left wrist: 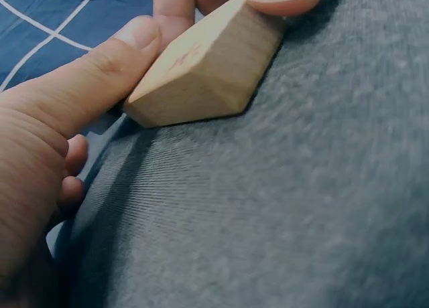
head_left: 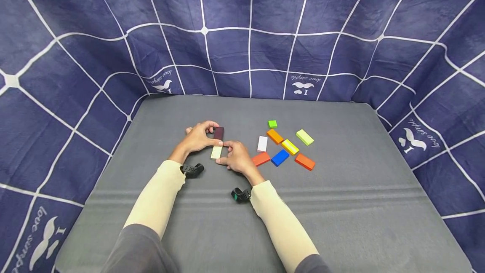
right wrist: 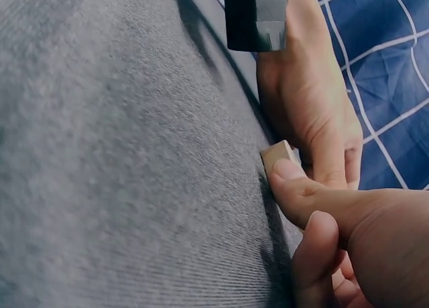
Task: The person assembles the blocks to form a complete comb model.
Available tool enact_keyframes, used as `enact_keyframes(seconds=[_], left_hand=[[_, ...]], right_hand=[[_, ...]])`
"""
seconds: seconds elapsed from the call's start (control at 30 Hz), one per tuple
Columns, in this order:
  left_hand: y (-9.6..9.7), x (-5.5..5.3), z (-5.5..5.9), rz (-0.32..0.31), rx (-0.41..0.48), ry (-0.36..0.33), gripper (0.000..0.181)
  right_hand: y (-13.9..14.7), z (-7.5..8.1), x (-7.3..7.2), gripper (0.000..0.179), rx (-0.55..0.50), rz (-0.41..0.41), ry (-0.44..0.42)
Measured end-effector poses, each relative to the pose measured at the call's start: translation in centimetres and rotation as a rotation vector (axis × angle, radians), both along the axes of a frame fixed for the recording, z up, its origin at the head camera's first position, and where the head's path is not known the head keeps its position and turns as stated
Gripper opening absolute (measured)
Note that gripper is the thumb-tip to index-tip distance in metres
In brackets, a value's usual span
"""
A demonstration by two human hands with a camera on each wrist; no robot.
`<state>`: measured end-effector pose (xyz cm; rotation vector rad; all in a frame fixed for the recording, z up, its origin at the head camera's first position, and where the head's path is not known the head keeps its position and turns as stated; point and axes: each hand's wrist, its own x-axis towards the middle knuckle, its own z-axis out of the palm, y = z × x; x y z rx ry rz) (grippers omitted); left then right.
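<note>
A dark maroon block (head_left: 219, 133) and a pale wooden block (head_left: 216, 152) lie end to end on the grey padded surface, the dark one farther away. My left hand (head_left: 198, 137) holds the dark block, with fingers at its far end and the thumb across the join. In the left wrist view, that thumb touches the pale wooden block (left wrist: 194, 70). My right hand (head_left: 238, 156) pinches the pale block from the right, its thumb at the near end and index finger close to the join. The right wrist view shows the right thumb (right wrist: 289, 171) pressed on the block's end.
To the right lie several loose blocks: white (head_left: 262, 143), red (head_left: 260, 159), blue (head_left: 280, 158), yellow (head_left: 290, 147), orange (head_left: 275, 136), orange-red (head_left: 305, 161), lime (head_left: 305, 137) and a small green one (head_left: 272, 124). A blue curtain (head_left: 273, 49) with white lines surrounds the grey surface (head_left: 341, 214).
</note>
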<state>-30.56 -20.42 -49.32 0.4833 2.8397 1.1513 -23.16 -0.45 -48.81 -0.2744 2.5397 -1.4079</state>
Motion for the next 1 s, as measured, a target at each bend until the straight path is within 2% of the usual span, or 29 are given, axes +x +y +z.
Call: enact_keyframes(seconds=[0.3, 0.6, 0.83, 1.0], left_hand=[[-0.1, 0.0, 0.4, -0.033, -0.053, -0.039, 0.064], [-0.2, 0.6, 0.3, -0.040, -0.018, -0.060, 0.065], [-0.3, 0.6, -0.2, -0.040, -0.015, -0.007, 0.063], [-0.6, 0.7, -0.6, -0.026, 0.059, 0.046, 0.053]], right_hand=[[-0.1, -0.1, 0.5, 0.064, 0.010, -0.042, 0.006], [-0.4, -0.1, 1.1, 0.061, 0.037, -0.054, 0.026], [-0.4, -0.1, 1.2, 0.061, 0.050, -0.063, 0.045], [-0.4, -0.3, 1.0, 0.061, 0.089, -0.058, 0.070]])
